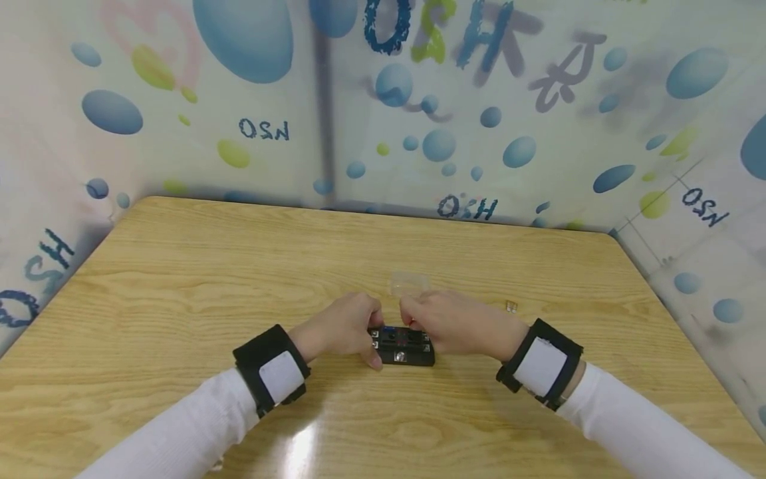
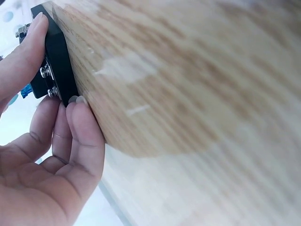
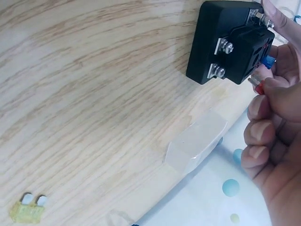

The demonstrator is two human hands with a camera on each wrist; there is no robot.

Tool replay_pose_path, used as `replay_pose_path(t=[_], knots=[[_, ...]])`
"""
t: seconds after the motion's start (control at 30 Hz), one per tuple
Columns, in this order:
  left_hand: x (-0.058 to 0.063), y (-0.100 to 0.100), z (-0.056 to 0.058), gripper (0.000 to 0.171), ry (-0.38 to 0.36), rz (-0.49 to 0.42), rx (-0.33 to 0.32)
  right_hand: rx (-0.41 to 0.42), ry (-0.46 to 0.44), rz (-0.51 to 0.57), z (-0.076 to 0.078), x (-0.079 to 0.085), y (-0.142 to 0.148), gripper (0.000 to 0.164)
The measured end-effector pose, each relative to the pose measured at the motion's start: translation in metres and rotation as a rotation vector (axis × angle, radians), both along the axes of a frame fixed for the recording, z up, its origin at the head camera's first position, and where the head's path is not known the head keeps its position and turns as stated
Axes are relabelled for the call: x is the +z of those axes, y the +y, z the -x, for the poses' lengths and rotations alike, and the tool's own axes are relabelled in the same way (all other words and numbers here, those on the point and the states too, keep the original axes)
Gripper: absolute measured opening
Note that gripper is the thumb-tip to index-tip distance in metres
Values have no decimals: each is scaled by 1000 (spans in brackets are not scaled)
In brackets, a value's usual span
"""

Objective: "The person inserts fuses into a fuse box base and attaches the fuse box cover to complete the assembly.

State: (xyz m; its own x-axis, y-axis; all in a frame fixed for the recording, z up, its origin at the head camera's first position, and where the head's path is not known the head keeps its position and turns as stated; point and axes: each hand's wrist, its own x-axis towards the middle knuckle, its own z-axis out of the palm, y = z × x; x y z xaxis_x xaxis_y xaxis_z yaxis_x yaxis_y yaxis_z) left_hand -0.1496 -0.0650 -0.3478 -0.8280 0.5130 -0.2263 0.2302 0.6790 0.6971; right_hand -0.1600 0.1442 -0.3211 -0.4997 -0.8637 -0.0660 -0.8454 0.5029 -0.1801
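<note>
On the table sits a black fuse block [image 1: 407,357] with metal screw terminals along its sides. My left hand [image 1: 344,326] grips its left end, thumb on the near side and fingers at the far side. A blue blade fuse [image 3: 268,61] stands up from the block's top. Between thumb and index finger, my right hand [image 1: 461,322] pinches a small red blade fuse [image 3: 259,88], its metal prongs pointing toward the block. In the right wrist view those prongs are close beside the block's top face, near the blue fuse.
Behind the hands lies a clear plastic cover [image 1: 409,283]. A yellow blade fuse [image 3: 27,213] rests on the table to the right, past my right hand. The wooden table [image 1: 197,299] backs onto a patterned sheet [image 1: 335,146] at the rear and sides.
</note>
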Motion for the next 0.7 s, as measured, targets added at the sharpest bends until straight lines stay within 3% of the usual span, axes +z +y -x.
replay_pose_path(t=[0.7], knots=[[0, 0, 0, 38, 18, 0, -4, -16, -23, 4, -2, -9, 0, 13]])
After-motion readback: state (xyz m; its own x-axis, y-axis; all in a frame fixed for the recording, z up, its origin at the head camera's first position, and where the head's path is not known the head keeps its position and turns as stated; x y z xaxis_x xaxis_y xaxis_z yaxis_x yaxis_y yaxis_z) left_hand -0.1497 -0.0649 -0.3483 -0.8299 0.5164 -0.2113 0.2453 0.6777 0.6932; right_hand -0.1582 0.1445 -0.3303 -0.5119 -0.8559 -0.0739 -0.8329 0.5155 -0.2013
